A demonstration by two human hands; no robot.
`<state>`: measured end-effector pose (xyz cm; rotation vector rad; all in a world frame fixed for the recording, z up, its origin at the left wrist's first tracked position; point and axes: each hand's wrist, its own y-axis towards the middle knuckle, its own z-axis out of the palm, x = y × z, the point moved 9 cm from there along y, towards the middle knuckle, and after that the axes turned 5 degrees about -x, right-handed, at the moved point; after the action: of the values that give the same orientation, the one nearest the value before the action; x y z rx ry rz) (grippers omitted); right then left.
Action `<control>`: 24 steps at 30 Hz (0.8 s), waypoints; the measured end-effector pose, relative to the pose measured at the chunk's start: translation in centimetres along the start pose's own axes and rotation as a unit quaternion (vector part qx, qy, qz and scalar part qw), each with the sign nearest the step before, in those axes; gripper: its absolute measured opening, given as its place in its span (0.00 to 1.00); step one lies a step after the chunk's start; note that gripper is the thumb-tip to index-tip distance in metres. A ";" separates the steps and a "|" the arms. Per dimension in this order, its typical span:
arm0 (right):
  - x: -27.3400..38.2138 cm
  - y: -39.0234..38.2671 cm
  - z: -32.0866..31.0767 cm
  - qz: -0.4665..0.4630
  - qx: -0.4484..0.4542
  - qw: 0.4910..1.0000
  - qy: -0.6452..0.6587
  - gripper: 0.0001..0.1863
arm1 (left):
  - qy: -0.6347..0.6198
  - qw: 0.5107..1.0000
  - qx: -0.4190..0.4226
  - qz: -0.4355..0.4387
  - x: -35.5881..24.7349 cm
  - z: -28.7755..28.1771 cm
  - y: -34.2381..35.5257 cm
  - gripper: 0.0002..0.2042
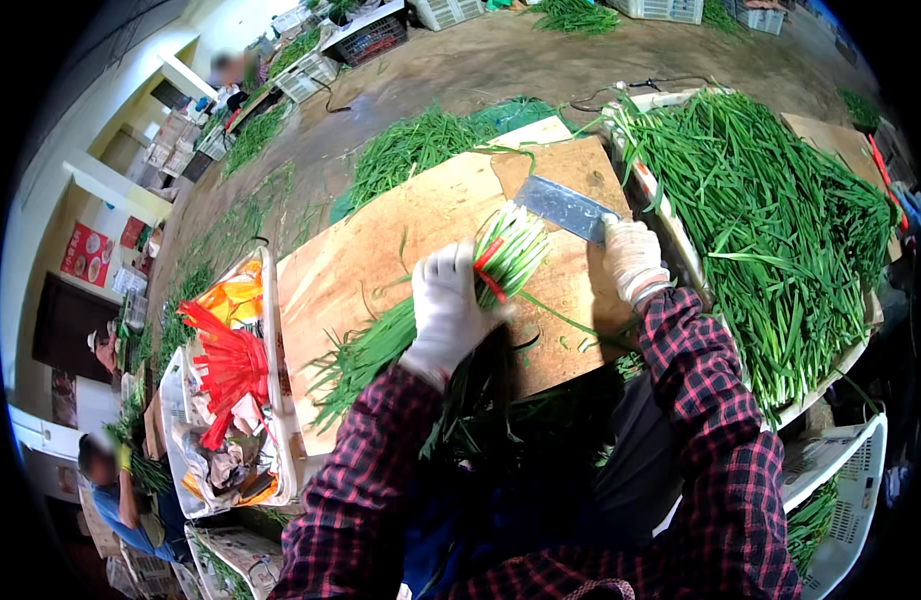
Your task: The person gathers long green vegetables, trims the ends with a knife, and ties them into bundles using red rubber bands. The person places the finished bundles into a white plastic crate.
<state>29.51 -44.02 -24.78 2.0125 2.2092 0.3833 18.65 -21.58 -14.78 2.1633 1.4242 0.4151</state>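
Note:
My gloved left hand (450, 305) grips a bundle of green leafy stalks (375, 340), bound with a red band (490, 268) near its pale cut ends, on a wooden board (340, 260). My gloved right hand (628, 255) holds a cleaver (560, 205) by the handle, its wide steel blade just beyond the bundle's pale ends. A few loose leaves and trimmings lie on the board.
At left stands a white crate (272, 390) with red strips (230, 370). A bin heaped with greens (760, 240) is at right, another crate (845, 510) below it. More greens (410, 150) lie beyond the board. Co-workers (130, 500) are at left and back.

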 end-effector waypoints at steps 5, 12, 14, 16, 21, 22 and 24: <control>1.5 -0.1 -1.8 0.027 0.033 0.993 0.112 0.17 | -0.035 0.961 0.227 -0.154 5.5 3.8 -2.5 0.46; -1.2 -1.7 -2.9 0.142 -0.020 0.885 0.444 0.22 | -0.045 0.957 0.283 -0.032 6.3 1.5 0.7 0.40; -0.7 -2.4 -6.6 0.089 -0.128 0.898 0.411 0.14 | -0.053 0.948 0.307 -0.066 7.5 3.6 -1.1 0.45; -0.1 -3.3 -6.4 0.091 -0.101 0.897 0.421 0.14 | -0.040 0.960 0.267 -0.072 7.9 3.6 -1.4 0.52; 0.7 -5.0 -7.6 0.060 -0.117 0.920 0.370 0.10 | 0.006 0.986 0.151 0.064 0.5 3.3 2.1 0.59; 1.4 -5.2 -9.2 0.027 -0.185 0.913 0.362 0.11 | 0.040 0.978 0.197 0.050 0.2 4.8 2.2 0.60; 2.6 -5.4 -9.7 0.064 -0.125 0.933 0.332 0.12 | 0.033 0.959 0.282 -0.009 1.5 8.1 1.4 0.56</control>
<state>21.46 -42.87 -16.71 2.0877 2.1789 1.4708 24.49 -22.67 -20.72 2.5891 1.7603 0.0703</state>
